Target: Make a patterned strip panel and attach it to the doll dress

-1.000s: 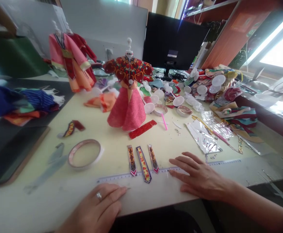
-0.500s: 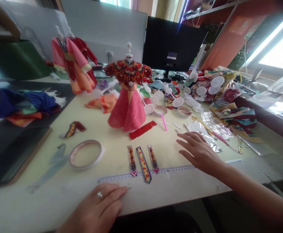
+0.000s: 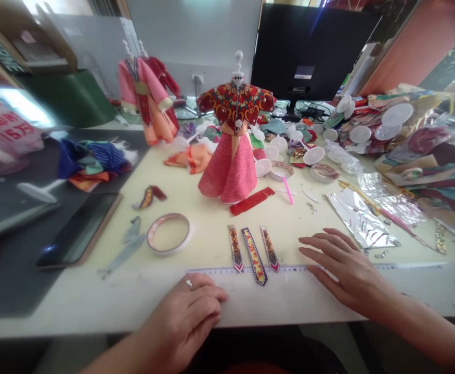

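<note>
The left hand lies at the table's front edge, fingers curled together; whether they pinch anything I cannot tell. The right hand, empty, its fingers slightly apart, is by the ruler. Between the hands, three strips point toward the front edge, their lower ends over the ruler.

A dark-screened phone lies on the left, with a bundle of blue and orange cloth farther back. A green container stands far left. At the far side, right of center, is a black monitor.
</note>
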`<state>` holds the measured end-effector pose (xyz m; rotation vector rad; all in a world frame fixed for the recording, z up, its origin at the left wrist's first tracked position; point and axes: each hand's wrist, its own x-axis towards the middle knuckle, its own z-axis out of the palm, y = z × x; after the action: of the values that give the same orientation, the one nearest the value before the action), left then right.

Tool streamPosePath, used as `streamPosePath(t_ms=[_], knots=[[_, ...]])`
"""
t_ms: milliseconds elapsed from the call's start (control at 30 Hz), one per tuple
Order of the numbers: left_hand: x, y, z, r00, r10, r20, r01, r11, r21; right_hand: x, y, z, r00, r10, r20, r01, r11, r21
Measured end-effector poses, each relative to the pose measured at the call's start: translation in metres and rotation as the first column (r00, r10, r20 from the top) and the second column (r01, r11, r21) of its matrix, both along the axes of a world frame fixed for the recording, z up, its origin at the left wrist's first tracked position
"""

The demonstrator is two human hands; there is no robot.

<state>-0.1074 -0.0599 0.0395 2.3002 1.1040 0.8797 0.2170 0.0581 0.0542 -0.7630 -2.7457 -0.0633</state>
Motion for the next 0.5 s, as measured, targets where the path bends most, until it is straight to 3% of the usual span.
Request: streamPosePath(t_ms=[167, 333, 400, 500], knots=[[-0.002, -0.002, 0.007, 0.998, -0.05, 0.032, 0.052, 0.995, -0.08, 0.004, -0.002, -0.002, 1.0, -0.005, -0.028, 0.005, 1.0, 0.002], [-0.003, -0.007, 0.014, 0.977, 0.079, 0.201, -0.031, 0.972, -0.232, 0.003, -0.009, -0.002, 0.998, 0.028, -0.063, -0.026, 0.999, 0.024], [-0.005, -0.011, 0.014, 0.934, 0.179, 0.308, -0.054, 0.925, -0.377, 0.0, -0.015, -0.001, 0.996, 0.051, -0.072, -0.05, 0.999, 0.019], [-0.007, -0.018, 0.015, 0.829, 0.404, 0.386, -0.078, 0.768, -0.636, -0.009, -0.027, 0.002, 0.992, 0.09, -0.091, -0.091, 0.996, -0.011]])
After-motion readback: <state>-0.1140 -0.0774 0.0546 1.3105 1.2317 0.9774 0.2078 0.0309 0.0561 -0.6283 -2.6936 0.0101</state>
